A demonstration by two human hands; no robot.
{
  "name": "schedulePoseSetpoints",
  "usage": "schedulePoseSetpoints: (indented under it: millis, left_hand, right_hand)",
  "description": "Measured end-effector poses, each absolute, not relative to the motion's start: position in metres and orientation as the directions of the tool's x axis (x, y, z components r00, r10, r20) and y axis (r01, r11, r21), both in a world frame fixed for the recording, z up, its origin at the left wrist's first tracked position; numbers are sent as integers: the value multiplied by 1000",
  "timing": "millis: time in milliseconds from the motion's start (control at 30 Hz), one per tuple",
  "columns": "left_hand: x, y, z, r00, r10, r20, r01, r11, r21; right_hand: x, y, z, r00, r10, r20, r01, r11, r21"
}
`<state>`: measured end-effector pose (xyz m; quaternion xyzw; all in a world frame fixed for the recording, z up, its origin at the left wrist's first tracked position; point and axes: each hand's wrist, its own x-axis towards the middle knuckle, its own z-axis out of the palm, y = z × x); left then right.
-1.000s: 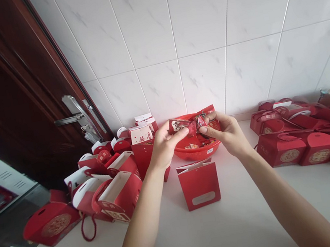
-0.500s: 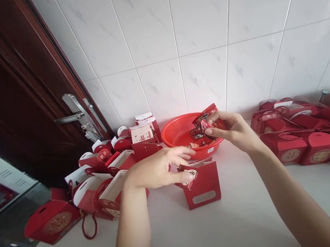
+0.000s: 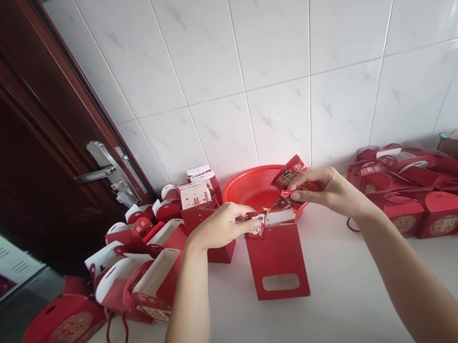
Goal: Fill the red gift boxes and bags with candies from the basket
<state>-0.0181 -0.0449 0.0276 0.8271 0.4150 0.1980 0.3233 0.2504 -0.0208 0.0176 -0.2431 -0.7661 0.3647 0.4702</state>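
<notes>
My left hand (image 3: 225, 225) pinches a small red and cream packet (image 3: 257, 224) at the left top edge of an upright red box (image 3: 276, 255). The box stands on the white table, its top open and an oval window low on the side facing me. My right hand (image 3: 325, 190) is closed on red wrapped packets (image 3: 292, 175), just above the box's right rear edge. Behind the box sits a red plastic basket (image 3: 253, 182), partly covered by the packets and the box.
Several red gift boxes (image 3: 155, 285) crowd the table's left side, one with a cord handle. More red boxes (image 3: 444, 210) stand in rows at the right. A tiled wall (image 3: 267, 34) rises behind; a dark door (image 3: 24, 113) is at the left.
My right hand has moved from over the basket toward the box with its packets. My left hand has shifted slightly up with its packet to the box's top edge. The view has moved a little.
</notes>
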Motion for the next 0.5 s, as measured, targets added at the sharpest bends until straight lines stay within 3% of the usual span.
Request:
schedulePoseSetpoints:
  millis: [300,500]
  left_hand:
    - [-16,-32,15,529,842,106,569,-445,691]
    - [-16,-30,14,559,825,77,553,-441,707]
  right_hand:
    - [256,-18,16,-400,722,565,-64,593,-803]
    - [254,-9,10,-482,713,510,130,633,-763]
